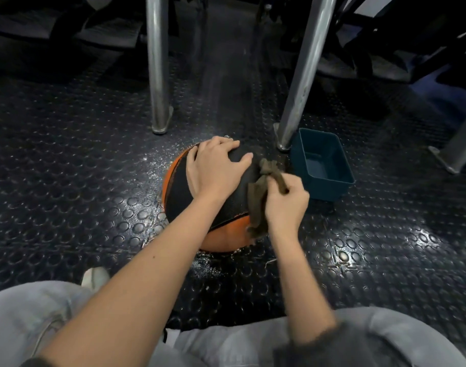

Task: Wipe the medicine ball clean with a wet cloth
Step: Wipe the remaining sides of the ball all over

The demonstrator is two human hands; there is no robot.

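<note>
Down on the studded rubber floor (67, 168), between your knees, the medicine ball (178, 192) rests just in front of two metal legs (157, 62) and just left of a blue tub (327, 190). That floor glistens around the ball and looks wet, so the ball may skid or roll if your wiping push beats your hold, and a roll forward would carry it into the legs. Being round, it rests on one small patch, and its underside probably stays dirty unless you turn it. The tub stands near your right hand (284, 205); a wide stroke could knock it, and I cannot tell whether it holds water to spill. Your left hand (213, 168) lies spread flat over the top of the ball and is the only thing steadying it, so easing off that pressure invites a roll. Your right hand pinches the brown cloth (257, 205) against the ball's right flank. Bunched into a twisted strip, the cloth touches little surface and may leave streaks, and its loose lower tail could drag on the floor and carry grit back.
</note>
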